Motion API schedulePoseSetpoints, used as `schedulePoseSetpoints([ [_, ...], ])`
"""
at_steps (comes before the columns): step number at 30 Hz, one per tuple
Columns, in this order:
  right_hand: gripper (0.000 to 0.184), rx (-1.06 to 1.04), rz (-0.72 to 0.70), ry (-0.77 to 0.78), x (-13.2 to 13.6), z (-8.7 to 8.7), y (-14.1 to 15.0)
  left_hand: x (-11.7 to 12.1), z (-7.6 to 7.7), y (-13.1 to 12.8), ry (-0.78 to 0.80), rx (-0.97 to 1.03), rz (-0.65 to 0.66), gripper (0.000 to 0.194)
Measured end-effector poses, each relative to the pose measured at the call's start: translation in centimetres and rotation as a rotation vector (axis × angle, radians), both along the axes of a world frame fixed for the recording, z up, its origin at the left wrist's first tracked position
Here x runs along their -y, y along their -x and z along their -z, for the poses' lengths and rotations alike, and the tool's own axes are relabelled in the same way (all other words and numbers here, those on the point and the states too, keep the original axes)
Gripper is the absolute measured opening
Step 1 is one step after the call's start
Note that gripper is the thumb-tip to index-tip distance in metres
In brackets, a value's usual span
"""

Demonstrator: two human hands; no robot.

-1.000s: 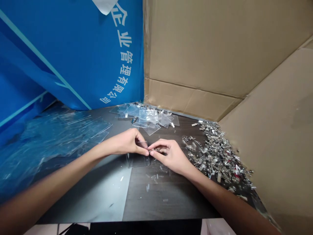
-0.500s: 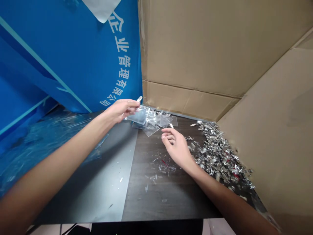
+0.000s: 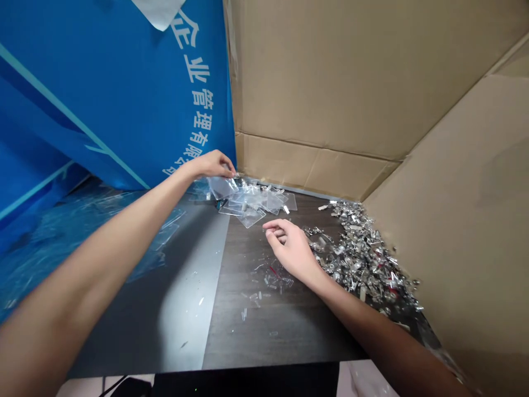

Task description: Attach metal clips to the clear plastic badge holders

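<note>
My left hand has its fingertips pinched at the top of a clear plastic sleeve, flat and see-through, which tilts down just below them. Directly under and to the right of that hand lies a loose pile of clear holders, rectangular and overlapping. My right hand hovers nearer me, half open with the fingers curled, nothing visible in its grasp. Right beside it spreads a heap of metal clips, shiny and jumbled; below it are thin clear scraps. Under my hands the table is dark and wood-grained, with a smooth grey area to the left. Glossy plastic sheets lie beneath my left forearm. Beyond my hands stand creased brown cardboard and a blue panel with white characters.
</note>
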State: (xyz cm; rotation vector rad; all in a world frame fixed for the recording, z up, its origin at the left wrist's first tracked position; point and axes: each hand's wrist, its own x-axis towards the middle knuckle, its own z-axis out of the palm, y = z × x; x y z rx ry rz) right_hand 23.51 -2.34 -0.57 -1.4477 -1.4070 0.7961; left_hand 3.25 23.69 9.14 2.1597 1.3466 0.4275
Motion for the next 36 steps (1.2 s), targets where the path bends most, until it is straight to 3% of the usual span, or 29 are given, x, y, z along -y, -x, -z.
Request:
schedulePoseSetpoints([
  [4,0.020,0.093,0.026,-0.019,0.0,-0.2,-0.3,0.1,0.6,-0.7,-0.255,-0.145,-0.058,0.030],
  [8,0.021,0.527,0.120,-0.044,0.4,-0.6,-1.2,2.2,0.9,1.4,-0.416,-0.231,-0.111,0.045],
  [11,0.017,0.942,0.213,0.058,0.6,-1.1,-2.1,3.9,1.2,5.5,-0.373,-0.394,-0.088,0.042],
  [14,0.016,1.183,0.277,0.211,0.7,-1.5,-2.9,5.7,2.4,10.4,-0.218,-0.502,-0.029,0.062],
  [16,0.021,1.242,0.281,0.280,0.7,-1.6,-3.2,7.0,3.4,12.8,-0.178,-0.532,-0.054,0.070],
  [18,0.019,1.264,0.255,0.306,0.6,-1.7,-3.5,8.2,4.5,14.1,-0.149,-0.545,-0.074,0.063],
  [22,0.021,1.273,0.182,0.323,0.6,-2.2,-4.1,10.1,5.6,14.1,-0.195,-0.620,-0.062,0.050],
  [25,0.028,1.265,0.158,0.357,0.5,-2.7,-4.3,11.2,5.5,13.5,-0.232,-0.638,-0.080,0.038],
  [30,0.028,1.281,0.201,0.355,0.4,-3.1,-4.4,13.5,3.0,12.5,-0.343,-0.579,-0.243,0.035],
  [32,0.027,1.302,0.233,0.315,0.4,-3.1,-4.4,14.6,1.8,11.6,-0.404,-0.466,-0.306,0.034],
  [34,0.028,1.292,0.256,0.265,0.3,-2.9,-4.5,15.7,1.2,10.3,-0.382,-0.113,-0.328,0.029],
  [36,0.035,1.233,0.273,0.186,0.3,-2.9,-4.5,16.7,1.6,8.6,-0.194,0.305,-0.287,0.025],
])
